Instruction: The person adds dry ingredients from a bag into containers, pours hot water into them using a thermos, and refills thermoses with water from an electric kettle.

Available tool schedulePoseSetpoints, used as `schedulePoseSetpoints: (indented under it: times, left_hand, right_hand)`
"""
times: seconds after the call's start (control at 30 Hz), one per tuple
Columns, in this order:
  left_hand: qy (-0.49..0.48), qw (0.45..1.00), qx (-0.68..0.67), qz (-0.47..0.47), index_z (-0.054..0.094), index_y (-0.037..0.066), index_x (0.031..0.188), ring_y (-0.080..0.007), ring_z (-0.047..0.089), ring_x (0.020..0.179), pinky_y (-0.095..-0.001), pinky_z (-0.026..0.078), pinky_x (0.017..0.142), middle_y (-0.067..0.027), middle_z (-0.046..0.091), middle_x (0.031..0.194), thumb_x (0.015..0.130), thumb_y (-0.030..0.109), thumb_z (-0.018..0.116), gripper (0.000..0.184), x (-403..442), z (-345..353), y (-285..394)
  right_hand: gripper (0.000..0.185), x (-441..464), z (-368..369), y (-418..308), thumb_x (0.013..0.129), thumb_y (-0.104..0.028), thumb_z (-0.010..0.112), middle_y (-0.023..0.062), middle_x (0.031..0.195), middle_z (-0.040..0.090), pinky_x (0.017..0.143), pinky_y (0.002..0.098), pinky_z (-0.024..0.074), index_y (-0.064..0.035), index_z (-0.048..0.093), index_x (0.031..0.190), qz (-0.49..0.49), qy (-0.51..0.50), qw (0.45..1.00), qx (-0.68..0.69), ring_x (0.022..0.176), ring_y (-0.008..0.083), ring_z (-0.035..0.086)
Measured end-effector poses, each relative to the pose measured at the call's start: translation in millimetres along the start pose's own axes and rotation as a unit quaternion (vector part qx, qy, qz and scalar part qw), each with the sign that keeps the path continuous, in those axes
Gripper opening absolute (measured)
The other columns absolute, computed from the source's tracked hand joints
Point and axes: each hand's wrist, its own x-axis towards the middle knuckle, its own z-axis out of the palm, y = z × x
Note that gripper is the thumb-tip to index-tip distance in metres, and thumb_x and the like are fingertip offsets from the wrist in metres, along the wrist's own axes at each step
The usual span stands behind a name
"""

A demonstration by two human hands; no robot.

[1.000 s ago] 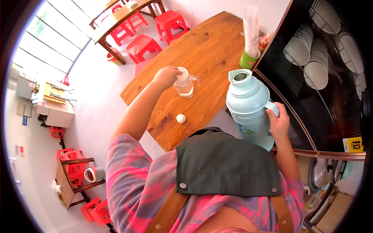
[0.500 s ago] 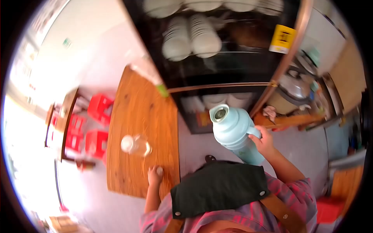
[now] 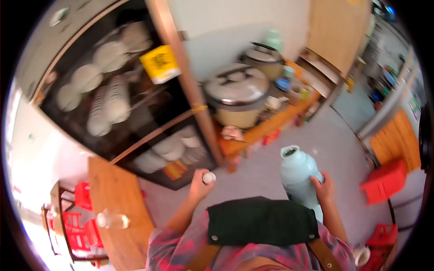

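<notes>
My right hand (image 3: 324, 186) is wrapped round the handle of a pale blue thermos flask (image 3: 299, 175), whose mouth is uncovered. In my left hand (image 3: 200, 186) is a small white stopper (image 3: 209, 177), pinched between the fingers in front of my body. The clear pitcher (image 3: 113, 220) stands on the wooden table (image 3: 124, 192) at the lower left, away from both hands, and looks blurred.
A dark cabinet (image 3: 149, 104) with stacked bowls stands at the left. Beyond it, large lidded pots (image 3: 237, 92) sit on a low wooden bench (image 3: 271, 122). At the right are a red stool (image 3: 384, 181) and a wooden surface (image 3: 398, 140).
The view has turned right, towards the pots. My left hand left the pitcher's lid, took the stopper from the table and lifted it off. The flask stays in my right hand.
</notes>
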Motion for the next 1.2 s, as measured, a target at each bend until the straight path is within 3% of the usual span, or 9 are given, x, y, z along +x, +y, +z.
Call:
schedulePoseSetpoints:
  times: [0.07,0.13,0.23,0.37,0.47,0.77,0.87,1.0,1.2]
  left_hand:
    - [-0.020,0.995,0.000,0.097,0.053,0.003,0.099,-0.0294,0.054,0.089,-0.0351,0.045,0.080,-0.0136,0.052,0.094,0.063,0.007,0.071,0.041,39,74,45]
    - [-0.047,0.991,-0.026,0.121,0.053,0.003,0.102,-0.0279,0.055,0.090,-0.0338,0.045,0.081,-0.0129,0.053,0.098,0.065,0.007,0.071,0.041,71,153,74]
    - [-0.150,0.967,-0.202,-0.043,0.046,0.001,0.110,-0.0200,0.055,0.090,-0.0315,0.045,0.080,-0.0109,0.054,0.099,0.069,0.012,0.073,0.050,106,261,116]
    - [-0.168,0.961,-0.216,-0.037,0.042,0.004,0.106,-0.0149,0.054,0.087,-0.0297,0.044,0.075,-0.0074,0.054,0.095,0.071,0.012,0.072,0.046,161,335,183]
    - [-0.182,0.957,-0.219,-0.063,0.043,0.004,0.104,-0.0142,0.053,0.086,-0.0289,0.044,0.075,-0.0064,0.055,0.094,0.072,0.011,0.071,0.043,204,382,177]
    - [-0.044,0.923,-0.294,-0.244,0.052,0.002,0.105,-0.0085,0.057,0.070,-0.0217,0.047,0.053,-0.0043,0.060,0.087,0.081,0.017,0.066,0.032,360,506,130]
    - [-0.024,0.904,-0.309,-0.296,0.052,0.005,0.110,-0.0104,0.058,0.072,-0.0228,0.048,0.057,-0.0037,0.059,0.090,0.081,0.016,0.066,0.034,411,526,175]
    - [0.040,0.957,-0.199,-0.207,0.051,0.004,0.116,-0.0102,0.057,0.073,-0.0231,0.049,0.061,-0.0047,0.060,0.091,0.081,0.017,0.067,0.041,462,560,186]
    - [0.178,0.898,-0.257,-0.308,0.051,0.008,0.119,-0.0085,0.058,0.072,-0.0216,0.047,0.055,-0.0016,0.060,0.093,0.084,0.020,0.063,0.040,479,583,216]
  right_hand:
    - [0.036,26,-35,59,0.073,-0.027,0.073,0.0153,0.082,0.063,0.069,0.0361,0.0469,-0.0025,0.059,0.096,0.002,0.021,1.000,-0.021,0.074,0.0285,0.060]
    - [0.037,53,-70,85,0.073,-0.028,0.074,0.0159,0.082,0.063,0.068,0.0357,0.0468,-0.0025,0.059,0.096,0.020,0.051,0.998,-0.040,0.074,0.0293,0.060]
    - [0.039,103,-115,124,0.072,-0.029,0.075,0.0166,0.082,0.063,0.067,0.0351,0.0467,-0.0026,0.059,0.097,0.037,0.077,0.995,-0.044,0.074,0.0299,0.060]
    - [0.040,187,-165,166,0.072,-0.028,0.075,0.0179,0.076,0.062,0.065,0.0352,0.0472,-0.0011,0.059,0.097,0.019,0.103,0.992,-0.064,0.068,0.0287,0.060]
    - [0.040,263,-184,190,0.072,-0.028,0.075,0.0189,0.075,0.062,0.065,0.0356,0.0475,0.0003,0.060,0.096,-0.015,0.108,0.991,-0.080,0.067,0.0299,0.061]
    - [0.041,535,-158,221,0.075,-0.036,0.071,0.0181,0.080,0.063,0.066,0.0393,0.0483,-0.0053,0.059,0.099,-0.108,-0.005,0.981,-0.163,0.076,0.0358,0.061]
    - [0.042,621,-136,227,0.076,-0.039,0.068,0.0188,0.082,0.063,0.066,0.0415,0.0481,-0.0061,0.058,0.100,-0.152,-0.045,0.966,-0.205,0.076,0.0371,0.061]
    - [0.041,727,-97,237,0.079,-0.041,0.064,0.0191,0.080,0.063,0.065,0.0441,0.0481,-0.0073,0.057,0.102,-0.213,-0.121,0.947,-0.209,0.075,0.0384,0.060]
    - [0.043,848,-33,247,0.082,-0.042,0.058,0.0188,0.082,0.064,0.067,0.0449,0.0480,-0.0033,0.054,0.099,-0.305,-0.281,0.876,-0.246,0.078,0.0362,0.061]
